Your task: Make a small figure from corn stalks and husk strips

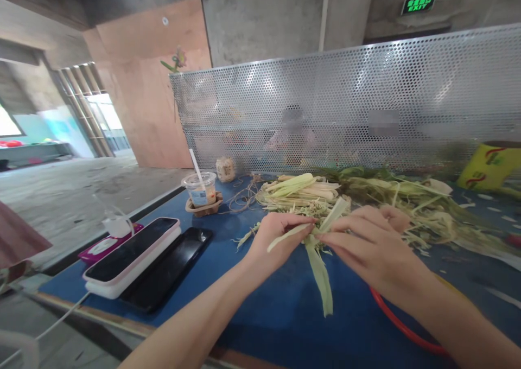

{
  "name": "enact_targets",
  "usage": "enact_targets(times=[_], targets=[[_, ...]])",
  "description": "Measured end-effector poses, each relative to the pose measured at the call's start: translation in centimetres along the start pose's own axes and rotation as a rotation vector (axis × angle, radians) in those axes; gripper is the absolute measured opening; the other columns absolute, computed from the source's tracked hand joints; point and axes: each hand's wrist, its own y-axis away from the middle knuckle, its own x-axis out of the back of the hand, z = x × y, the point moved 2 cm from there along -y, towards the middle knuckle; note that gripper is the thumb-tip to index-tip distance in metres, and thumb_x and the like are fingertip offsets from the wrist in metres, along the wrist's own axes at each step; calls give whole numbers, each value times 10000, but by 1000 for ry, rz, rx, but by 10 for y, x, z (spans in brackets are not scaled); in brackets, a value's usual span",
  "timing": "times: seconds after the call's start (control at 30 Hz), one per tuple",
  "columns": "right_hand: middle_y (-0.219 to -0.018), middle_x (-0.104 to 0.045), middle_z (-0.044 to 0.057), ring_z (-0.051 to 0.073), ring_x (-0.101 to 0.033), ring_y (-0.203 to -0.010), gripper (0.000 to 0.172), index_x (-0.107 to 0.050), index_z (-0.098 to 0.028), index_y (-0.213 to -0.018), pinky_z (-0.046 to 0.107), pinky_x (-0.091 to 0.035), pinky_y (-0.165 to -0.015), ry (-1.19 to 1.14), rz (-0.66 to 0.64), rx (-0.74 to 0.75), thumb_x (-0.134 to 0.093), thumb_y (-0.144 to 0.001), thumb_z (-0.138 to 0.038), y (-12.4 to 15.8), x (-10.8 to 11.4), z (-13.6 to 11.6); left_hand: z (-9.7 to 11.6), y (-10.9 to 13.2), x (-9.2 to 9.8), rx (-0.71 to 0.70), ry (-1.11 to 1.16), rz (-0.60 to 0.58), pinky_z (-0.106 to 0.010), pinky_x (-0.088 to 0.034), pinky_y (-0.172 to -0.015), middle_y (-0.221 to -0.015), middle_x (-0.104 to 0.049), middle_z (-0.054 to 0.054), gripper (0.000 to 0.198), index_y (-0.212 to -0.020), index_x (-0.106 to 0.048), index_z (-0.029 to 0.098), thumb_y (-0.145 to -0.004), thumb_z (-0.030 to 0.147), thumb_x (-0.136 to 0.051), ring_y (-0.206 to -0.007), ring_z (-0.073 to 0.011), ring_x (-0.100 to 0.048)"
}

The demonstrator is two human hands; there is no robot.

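Note:
Pale green strips of husk [320, 274] cross between my two hands above the blue table [268, 325]. My left hand [277, 239] pinches them between thumb and fingers, with one strip end lying over the hand. From the right, my right hand [366, 241] grips the same strips at the crossing with its fingertips. One strip hangs down toward the table and another points up and away. Just behind the hands is a pile of pale husks [301, 190], and more loose, greener husks [407, 206] spread to the right.
Phones [163, 271] and a purple box [109, 244] lie at left. Behind them are a lidded cup with a straw [201, 190], twine [244, 195] and a small jar [225, 170]. A red ring [402, 325] is under my right forearm. A perforated metal screen [325, 108] borders the back.

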Motion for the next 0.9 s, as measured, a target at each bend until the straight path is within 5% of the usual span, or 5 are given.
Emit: enact_targets(times=[0.23, 0.33, 0.43, 0.67, 0.9], targets=[[-837, -609, 78, 206, -500, -822, 141, -624, -167, -853, 370, -406, -725, 101, -46, 44, -486, -823, -166, -2, -8, -4, 0, -2, -2, 26, 45, -11, -260, -441, -711, -872, -699, -62, 236, -907, -699, 162, -738, 254, -563, -827, -200, -607], [-926, -611, 91, 218, -527, -866, 168, -603, -180, -940, 377, -401, -747, 177, 137, 53, -563, -778, -187, 5, -3, -14, -4, -7, 0, 153, 265, 131, -226, -441, -664, -858, -699, -71, 213, -860, -704, 147, -693, 251, -622, -818, -177, -604], [-681, -619, 19, 142, -556, -640, 84, -593, -175, -833, 303, -418, -643, 13, 175, 196, -529, -785, -146, 10, -10, -33, -11, -10, 0, 362, 545, 235, -181, -408, -532, -849, -688, -78, 218, -857, -685, 142, -687, 270, -636, -722, -134, -598], [-408, -491, -40, 108, -478, -364, 295, -529, -177, -623, 218, -369, -379, -545, -262, -732, -405, -838, -335, 12, -63, -16, -17, -9, -9, 493, 757, 240, -164, -412, -562, -970, -646, -85, 188, -881, -639, 139, -770, 256, -542, -794, -119, -596], [-415, -429, -42, 121, -453, -393, 374, -492, -200, -547, 244, -385, -426, -697, -144, -855, -373, -825, -420, 4, -55, -3, -15, -5, -12, 415, 811, 176, -187, -400, -596, -962, -657, -56, 210, -828, -655, 159, -672, 299, -647, -798, -125, -589]])
